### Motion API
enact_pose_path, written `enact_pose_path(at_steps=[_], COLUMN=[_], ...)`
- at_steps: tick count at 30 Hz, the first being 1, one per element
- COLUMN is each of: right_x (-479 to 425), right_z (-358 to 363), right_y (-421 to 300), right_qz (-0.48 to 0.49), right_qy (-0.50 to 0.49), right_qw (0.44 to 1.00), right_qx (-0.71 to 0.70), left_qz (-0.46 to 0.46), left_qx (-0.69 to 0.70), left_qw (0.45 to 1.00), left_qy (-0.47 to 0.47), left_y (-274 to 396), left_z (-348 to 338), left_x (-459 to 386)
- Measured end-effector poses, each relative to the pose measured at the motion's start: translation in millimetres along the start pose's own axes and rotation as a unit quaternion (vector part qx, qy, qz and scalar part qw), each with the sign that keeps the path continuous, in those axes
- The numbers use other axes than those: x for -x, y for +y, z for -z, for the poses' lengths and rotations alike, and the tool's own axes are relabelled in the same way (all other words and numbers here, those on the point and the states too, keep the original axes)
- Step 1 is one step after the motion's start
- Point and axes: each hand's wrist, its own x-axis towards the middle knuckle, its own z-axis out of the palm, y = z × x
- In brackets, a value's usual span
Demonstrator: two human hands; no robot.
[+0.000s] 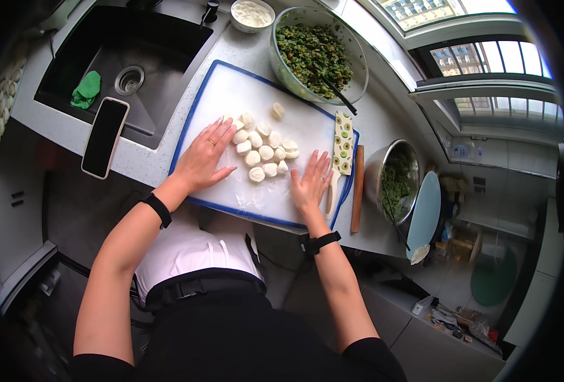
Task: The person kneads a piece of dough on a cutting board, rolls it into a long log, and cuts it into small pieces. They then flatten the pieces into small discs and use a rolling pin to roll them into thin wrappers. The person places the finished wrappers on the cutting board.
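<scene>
Small pieces of white dough [266, 153] lie clustered on a white cutting board [244, 90] with a blue rim; one more dough piece [277, 111] sits apart, farther back. My left hand [207, 153] is spread flat at the left of the cluster, its fingertips close to the nearest pieces. Whether it presses on dough underneath cannot be told. To the right of the dough, my right hand [312, 181] rests over the board with fingers extended and holds nothing visible. Beside it lies a knife with a pale handle [330, 196] and an avocado-patterned blade [343, 143]. Flour smears the board's near part.
A glass bowl of chopped green filling [315, 59] and a bowl of flour [252, 15] stand behind. At right are a wooden rolling pin [357, 191], a metal bowl of greens [396, 181] and a blue tray [424, 215]. A phone [105, 138] overhangs the counter by the sink [158, 110].
</scene>
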Motion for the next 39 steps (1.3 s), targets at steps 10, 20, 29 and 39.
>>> enact_pose_path(at_steps=[10,20,29,39], right_x=[56.2,23.9,25.4,-22.0], right_z=[43.5,25.1,5.8,29.6], right_y=[3.6,29.1,34.4,-9.3], right_qz=[-0.014,0.174,0.25,0.057], right_qy=[0.037,0.066,0.148,0.151], right_qw=[0.985,0.98,0.955,0.987], right_qx=[-0.167,-0.07,0.055,0.007], left_qz=[-0.003,-0.002,0.004,0.002], left_qx=[0.018,0.021,0.016,0.02], left_qw=[1.0,1.0,1.0,1.0], left_qy=[-0.002,0.011,0.009,0.012], left_y=[-1.8,-3.5,-3.3,-4.0], left_z=[0.3,-2.9,-1.4,-2.5], left_x=[-0.3,0.7,0.9,0.1])
